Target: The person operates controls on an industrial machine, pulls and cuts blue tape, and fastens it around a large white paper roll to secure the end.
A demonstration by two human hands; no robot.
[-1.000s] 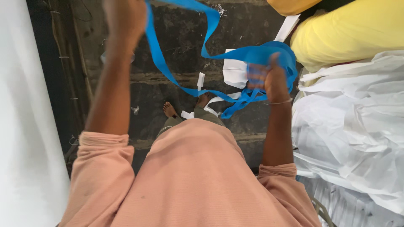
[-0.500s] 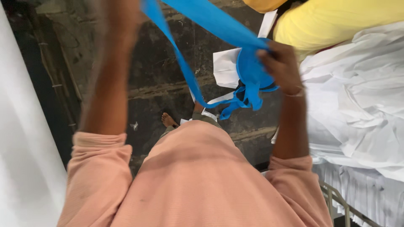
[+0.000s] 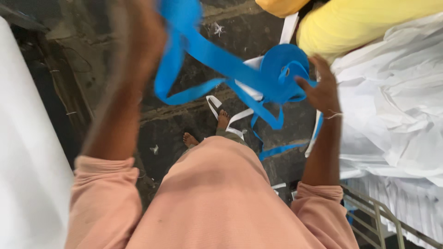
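Blue strap (image 3: 217, 57) now runs taut from the blurred left hand (image 3: 138, 37), grip unreadable, down to the roll (image 3: 284, 74) the right hand (image 3: 320, 90) cups half-open, more slack drawn off over the floor (image 3: 184, 115).

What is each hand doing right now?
Left hand: blurred, closed on the blue strap.
Right hand: holds the strap roll.

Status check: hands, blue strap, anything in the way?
Left hand raised, blurred, gripping blue strap. Right hand on strap roll. White strips around feet.
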